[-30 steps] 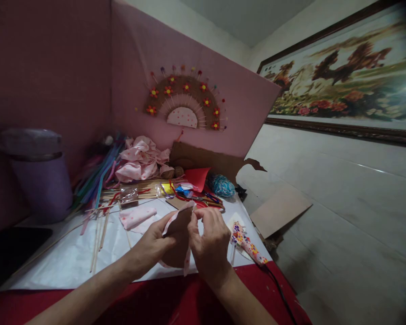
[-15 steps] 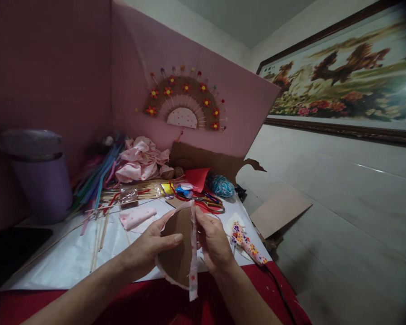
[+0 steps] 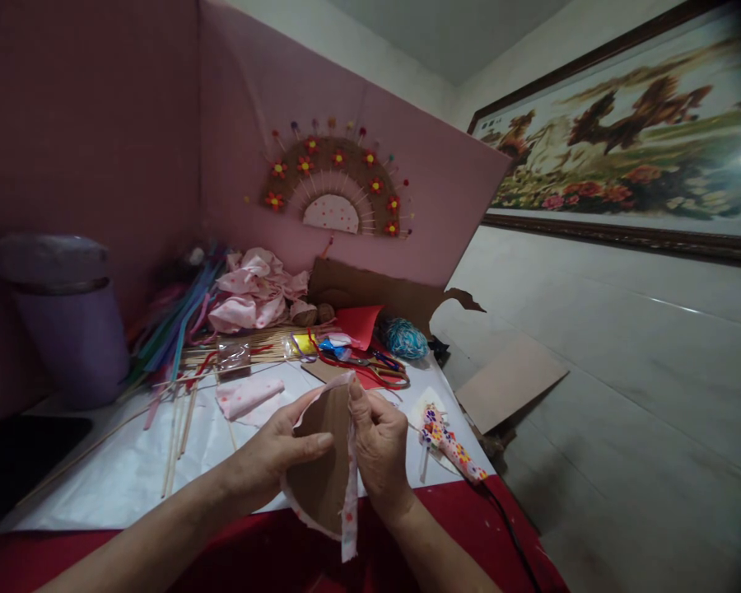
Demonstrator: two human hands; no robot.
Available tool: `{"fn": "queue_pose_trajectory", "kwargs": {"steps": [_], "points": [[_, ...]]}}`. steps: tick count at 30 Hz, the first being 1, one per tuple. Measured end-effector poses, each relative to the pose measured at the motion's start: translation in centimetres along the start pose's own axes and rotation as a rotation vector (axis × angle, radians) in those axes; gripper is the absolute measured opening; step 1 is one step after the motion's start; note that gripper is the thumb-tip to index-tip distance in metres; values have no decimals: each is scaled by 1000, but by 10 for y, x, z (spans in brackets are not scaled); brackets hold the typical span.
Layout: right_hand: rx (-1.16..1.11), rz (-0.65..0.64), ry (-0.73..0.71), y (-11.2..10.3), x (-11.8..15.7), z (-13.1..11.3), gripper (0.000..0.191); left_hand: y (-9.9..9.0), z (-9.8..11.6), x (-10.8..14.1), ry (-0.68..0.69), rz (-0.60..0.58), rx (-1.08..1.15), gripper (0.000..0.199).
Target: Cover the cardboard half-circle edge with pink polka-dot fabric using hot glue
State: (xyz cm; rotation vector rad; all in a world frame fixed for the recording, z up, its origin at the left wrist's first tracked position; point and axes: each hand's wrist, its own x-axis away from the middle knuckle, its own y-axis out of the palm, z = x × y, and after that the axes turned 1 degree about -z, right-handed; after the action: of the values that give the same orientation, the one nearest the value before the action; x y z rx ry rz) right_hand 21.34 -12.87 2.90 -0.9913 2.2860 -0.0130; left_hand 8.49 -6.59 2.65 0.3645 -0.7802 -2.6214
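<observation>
Held upright over the table's front edge is a half-round brown cardboard piece (image 3: 324,473), with pink dotted fabric (image 3: 349,515) folded along its straight right edge and around its curve. My left hand (image 3: 277,453) grips the curved side, thumb lying on the bare cardboard and fingers behind it. At the upper right corner, my right hand (image 3: 379,445) pinches the fabric edge with thumb and bent fingers. The lower end of the fabric strip hangs loose below the cardboard.
A flower-patterned glue gun (image 3: 448,445) with a black cord lies to the right. Behind are scissors (image 3: 383,371), blue yarn (image 3: 406,338), crumpled pink fabric (image 3: 253,288) and thin wooden sticks (image 3: 176,436). A purple bin (image 3: 74,342) stands left. A decorated arch (image 3: 339,161) is on the pink board.
My right hand's fingers have curled in closer against the fabric's top corner, with the thumb higher. The cardboard piece has shifted slightly down and left.
</observation>
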Motion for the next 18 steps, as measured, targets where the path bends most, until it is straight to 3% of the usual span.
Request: {"fn": "queue_pose_trajectory", "kwargs": {"steps": [5,10,13,18], "points": [[235,11,-201,0,-3,6,47,0,-1,-1,22,23,-42,62],[322,7,-244,-3,-5,5,49,-4,-3,-3,9,16,-36,64],[213,-42,-146,-6,-6,2,53,-6,-3,-3,-10,16,-7,66],[-150,-142,220,-7,-11,-3,52,-1,0,-1,-39,-27,23,69]]}}
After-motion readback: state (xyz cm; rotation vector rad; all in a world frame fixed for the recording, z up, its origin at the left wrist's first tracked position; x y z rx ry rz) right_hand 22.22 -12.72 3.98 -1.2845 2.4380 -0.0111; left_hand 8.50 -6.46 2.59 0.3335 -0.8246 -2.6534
